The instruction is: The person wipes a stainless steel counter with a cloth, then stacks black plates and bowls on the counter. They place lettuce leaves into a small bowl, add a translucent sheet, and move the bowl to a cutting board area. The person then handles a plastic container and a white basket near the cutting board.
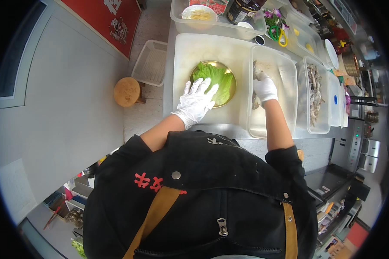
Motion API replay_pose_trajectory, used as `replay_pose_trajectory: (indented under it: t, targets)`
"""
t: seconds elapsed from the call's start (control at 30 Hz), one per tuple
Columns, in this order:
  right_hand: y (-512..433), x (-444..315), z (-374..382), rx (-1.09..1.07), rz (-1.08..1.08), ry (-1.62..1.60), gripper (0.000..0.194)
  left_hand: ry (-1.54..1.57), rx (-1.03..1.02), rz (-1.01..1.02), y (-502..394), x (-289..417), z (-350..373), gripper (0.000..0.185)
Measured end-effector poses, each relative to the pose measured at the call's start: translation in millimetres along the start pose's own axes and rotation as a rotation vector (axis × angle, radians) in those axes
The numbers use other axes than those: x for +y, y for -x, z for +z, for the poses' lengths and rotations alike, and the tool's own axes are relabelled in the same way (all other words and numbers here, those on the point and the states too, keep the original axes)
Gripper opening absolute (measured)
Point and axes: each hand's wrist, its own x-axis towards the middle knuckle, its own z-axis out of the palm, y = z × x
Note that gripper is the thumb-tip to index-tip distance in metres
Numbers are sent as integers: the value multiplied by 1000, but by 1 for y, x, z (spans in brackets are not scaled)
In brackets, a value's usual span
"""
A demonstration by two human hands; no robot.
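Observation:
My left hand [196, 103], in a white glove, rests with spread fingers on the near left part of a green lettuce leaf [222, 79]. The leaf lies in a round gold-coloured metal plate [232, 94], on a white cutting board [188, 48]. My right hand [265, 88], also gloved, reaches into a clear plastic bin [280, 121] to the right of the board. Its fingers are curled at greyish seafood, seemingly shrimp [258, 68], by the bin's left wall. The back of the hand hides whether they grip any. More greyish pieces [255, 102] lie nearer me.
Right of the bin stands another plastic container [322, 116] of shrimp [315, 94]. Behind the board, a plastic tray [210, 27] holds a bowl of yellow strips [199, 15] and a dark bottle [243, 9]. Scissors [282, 38] lie beside flowers. A wooden stool [127, 92] stands left.

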Motion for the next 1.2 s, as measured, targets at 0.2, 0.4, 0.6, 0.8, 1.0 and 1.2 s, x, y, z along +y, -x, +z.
replay_pose_trajectory:
  t: [0.2, 0.4, 0.6, 0.8, 1.0, 1.2]
  targets:
    - [16, -10, -61, -276, -140, -994, 24, 53, -153, 51, -5, -27, 9, 55]
    - [29, -105, 20, -196, -680, 112, 31, 73, -142, 58, -4, -27, 2, 53]
    - [29, -121, 71, -283, -587, 550, 33, 661, 175, -95, 23, -37, -29, 42]
    - [28, -112, 69, -301, -647, 497, 35, 2053, 109, -576, 21, -89, -40, 61]
    - [48, -115, 45, -247, -653, 430, 52, 1574, 38, -547, 15, -89, -16, 60]
    - [75, -105, 2, 179, -699, 109, 56, 1432, 86, -644, 6, -91, -16, 57]
